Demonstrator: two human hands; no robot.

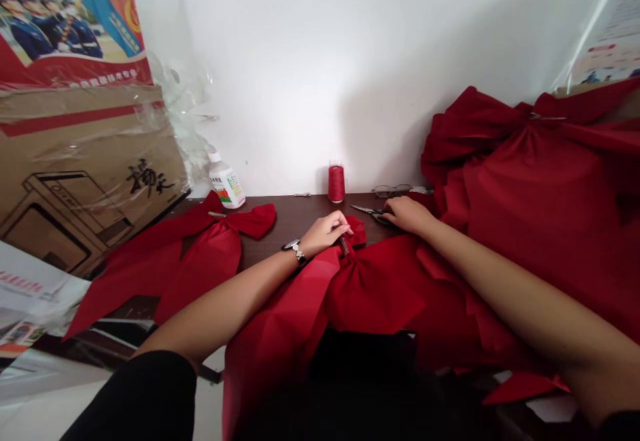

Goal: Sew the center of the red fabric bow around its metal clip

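Observation:
My left hand (327, 233), with a watch and bracelet on its wrist, pinches the gathered middle of a red fabric bow (373, 291). A metallic clip (344, 246) shows at the bow's centre just below my fingers. The bow's long tails hang over the table's front edge. My right hand (407, 214) is closed on the dark handles of a pair of scissors (369, 211), whose blades point left on the tabletop. Part of the handles is hidden under my fingers.
Behind my hands stand a red thread spool (337, 184) with needles on top, eyeglasses (393, 190) and a small clip (302, 194). A white bottle (226, 181), another red bow (215, 248) and a cardboard box (90, 174) are left. Piled red bows (540, 181) fill the right.

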